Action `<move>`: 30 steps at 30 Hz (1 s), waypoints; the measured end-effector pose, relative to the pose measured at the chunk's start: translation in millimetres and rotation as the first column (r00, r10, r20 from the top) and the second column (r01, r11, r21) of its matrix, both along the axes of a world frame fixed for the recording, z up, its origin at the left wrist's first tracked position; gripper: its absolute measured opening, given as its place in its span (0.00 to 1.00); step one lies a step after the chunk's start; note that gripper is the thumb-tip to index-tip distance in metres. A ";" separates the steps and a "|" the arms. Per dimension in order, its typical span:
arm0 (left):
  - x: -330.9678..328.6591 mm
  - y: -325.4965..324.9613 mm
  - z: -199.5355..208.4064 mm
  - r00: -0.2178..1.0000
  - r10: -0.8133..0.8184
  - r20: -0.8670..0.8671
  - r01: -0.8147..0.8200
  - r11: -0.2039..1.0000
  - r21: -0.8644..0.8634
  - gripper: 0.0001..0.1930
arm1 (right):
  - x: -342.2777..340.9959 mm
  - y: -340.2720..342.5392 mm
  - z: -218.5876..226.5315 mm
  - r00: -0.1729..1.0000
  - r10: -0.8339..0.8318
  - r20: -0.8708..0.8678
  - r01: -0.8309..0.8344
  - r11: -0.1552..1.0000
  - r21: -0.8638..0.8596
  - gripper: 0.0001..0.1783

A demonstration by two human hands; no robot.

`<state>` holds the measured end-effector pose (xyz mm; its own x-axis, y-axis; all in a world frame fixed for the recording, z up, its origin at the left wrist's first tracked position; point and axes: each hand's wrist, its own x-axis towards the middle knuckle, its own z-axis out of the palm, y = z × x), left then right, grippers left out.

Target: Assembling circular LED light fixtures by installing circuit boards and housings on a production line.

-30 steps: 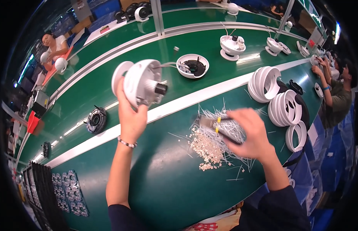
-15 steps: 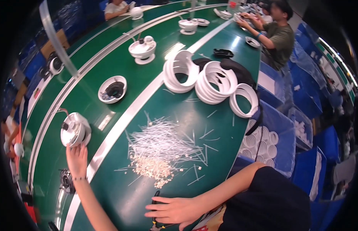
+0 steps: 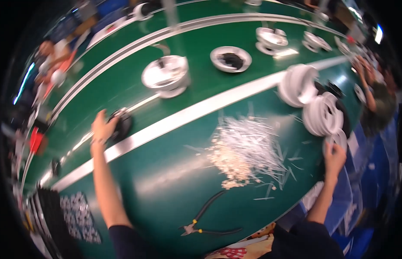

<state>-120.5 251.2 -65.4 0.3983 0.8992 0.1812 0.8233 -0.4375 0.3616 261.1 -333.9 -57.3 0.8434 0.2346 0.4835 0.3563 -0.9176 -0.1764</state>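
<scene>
My left hand point(image 3: 103, 128) reaches over the green belt, its thumb and fingers apart at the near-left edge of a black round part point(image 3: 123, 125). Motion blur hides whether it touches the part. At the right edge of the table my right hand point(image 3: 335, 159) is closed, its fingertips on the rim of a white plastic ring point(image 3: 338, 140). Behind that ring stand stacked white rings point(image 3: 322, 114) and another white stack point(image 3: 297, 85). Black-handled cutting pliers point(image 3: 200, 218) lie spread on the near table, with no hand on them.
White plastic strips point(image 3: 253, 134) and small cream pieces point(image 3: 229, 159) lie heaped mid-table. White assemblies point(image 3: 165, 77) and a white bowl with a black inside point(image 3: 231, 59) stand on the belt. Small metallic parts point(image 3: 80, 216) lie at lower left. Blue bins point(image 3: 356, 181) stand at right.
The view has swung left. My right hand has left the pliers and moved to the white ring. My left hand has gone from the white assembly to the black part.
</scene>
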 end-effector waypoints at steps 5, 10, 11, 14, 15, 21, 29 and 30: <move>-1.5 1.1 -3.7 0.996 0.083 -0.032 -0.086 0.990 -0.110 0.32 | -11.0 -24.9 15.9 0.993 -0.028 0.116 0.017 0.995 0.100 0.14; -11.5 -9.0 3.4 0.856 0.137 0.499 0.127 0.879 -0.460 0.15 | -86.7 10.6 78.3 0.859 0.191 0.475 -0.341 0.905 0.253 0.07; -6.7 -19.0 8.9 0.774 0.196 0.602 0.203 0.824 -0.530 0.13 | -103.1 25.0 85.0 0.784 0.279 0.555 -0.443 0.877 0.184 0.07; -9.5 -41.1 3.1 0.514 0.377 0.770 0.407 0.683 -0.606 0.11 | -142.8 112.1 84.0 0.516 0.819 0.252 -0.851 0.523 0.041 0.10; -17.1 -46.6 -1.7 0.468 0.377 0.799 0.435 0.689 -0.580 0.12 | -156.0 141.4 74.5 0.364 0.918 0.159 -0.930 0.347 0.123 0.11; 4.4 -84.9 -20.6 0.173 0.454 0.874 0.570 0.677 -0.465 0.15 | -191.6 207.2 19.1 -0.173 0.976 -0.136 -0.966 -0.141 0.217 0.23; 0.1 -94.6 -30.0 0.200 0.390 0.899 0.532 0.727 -0.434 0.16 | -218.6 257.3 37.8 -0.077 0.960 -0.270 -0.992 -0.048 0.113 0.47; 0.0 -95.3 -30.0 0.193 0.381 0.904 0.529 0.736 -0.423 0.17 | -226.5 259.6 41.4 -0.091 0.946 -0.310 -0.988 -0.046 0.149 0.51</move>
<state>-120.5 156.0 -95.4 0.4024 0.9149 -0.0312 -0.3714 0.1943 0.9079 34.6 -74.3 -15.9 -0.2473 0.9419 0.2272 0.8513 0.3232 -0.4132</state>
